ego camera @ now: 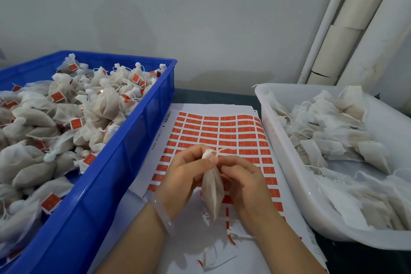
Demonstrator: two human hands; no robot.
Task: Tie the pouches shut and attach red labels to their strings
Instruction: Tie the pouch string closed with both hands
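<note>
One pouch (212, 193) is in work. It is held upright in the air above the label sheet (222, 133), which lies on the tabletop (211, 94) between the blue crate (124, 147) on the left and the white tub (278, 151) on the right.

**Hands**
- The left hand (186, 171) pinches the gathered neck of the pouch between thumb and fingers.
- The right hand (242, 176) lies against the pouch just below the neck, fingers curled onto the fabric. Whether it also grips the string (220, 151) cannot be determined.
- The string ends project loose from the top of the neck. No label is visible on them.

**Status (judged):** tying is in progress and labelling is not yet done.

**Fault conditions**
1. Neck reopens. Cause: the left pinch is released before the knot is drawn tight. The gathered fabric would probably spring apart and could let out whatever is inside.
2. String end lost. Cause: the ends look short and thin, so a loose grip could let one slip back toward the neck.
3. Label misapplied. Cause: a label may fold crookedly, or stick to a finger or the fabric instead of the string. The torn backing strips (231, 233) on the near part of the sheet could also catch on it.
4. Sorting error. Cause: the pouch is dropped among the labelled pouches (66, 118) in the blue crate before it is labelled, or put back with the untied pouches (333, 135) in the white tub. It would be hard to find in either pile.
</note>
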